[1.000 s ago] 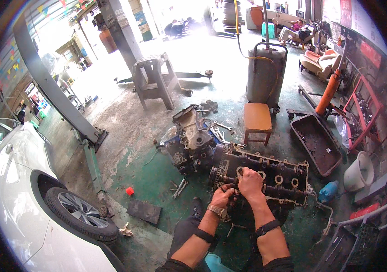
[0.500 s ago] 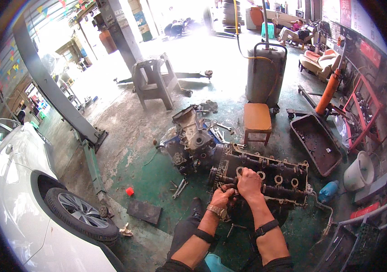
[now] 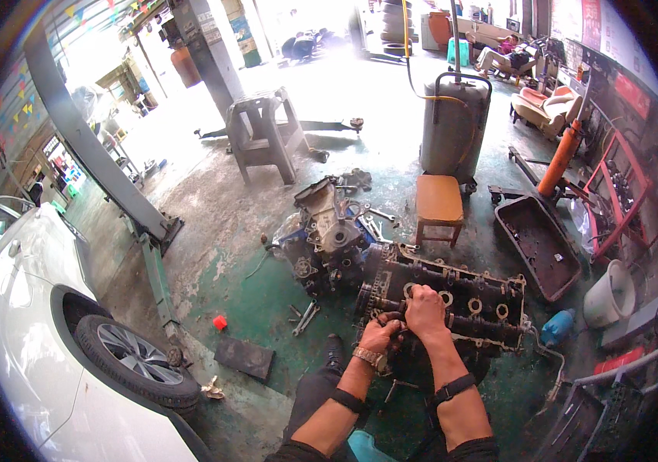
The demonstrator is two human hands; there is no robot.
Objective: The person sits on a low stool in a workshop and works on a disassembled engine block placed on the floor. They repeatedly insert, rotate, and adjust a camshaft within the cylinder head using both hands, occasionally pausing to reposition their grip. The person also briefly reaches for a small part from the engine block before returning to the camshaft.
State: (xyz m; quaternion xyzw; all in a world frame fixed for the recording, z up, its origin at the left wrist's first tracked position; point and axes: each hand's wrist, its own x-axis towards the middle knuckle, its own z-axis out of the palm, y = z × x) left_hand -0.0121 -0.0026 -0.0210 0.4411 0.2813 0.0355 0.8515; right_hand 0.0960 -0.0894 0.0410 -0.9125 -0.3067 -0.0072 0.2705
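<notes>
A dark engine cylinder head (image 3: pixel 491 291) with camshafts and a row of pale round rings lies before me. Over its near-left part, my right hand (image 3: pixel 426 309) is closed in a fist-like grip, and what it holds is hidden by the fingers. My left hand (image 3: pixel 380 333), with a metal-band watch on the wrist, is just left of and below it, at the near edge. Its fingers are curled on a small dark part that I cannot make out. Left of the head and beyond it stands a partly stripped engine block (image 3: pixel 329 235).
Wrenches (image 3: pixel 306 317) lie on the floor left of the head, more (image 3: pixel 375 222) beside the block. A small wooden stool (image 3: pixel 439 202) stands behind, a black drip tray (image 3: pixel 538 254) and blue bottle (image 3: pixel 558 327) to the right. A white car (image 3: pixel 36 308) fills the left side.
</notes>
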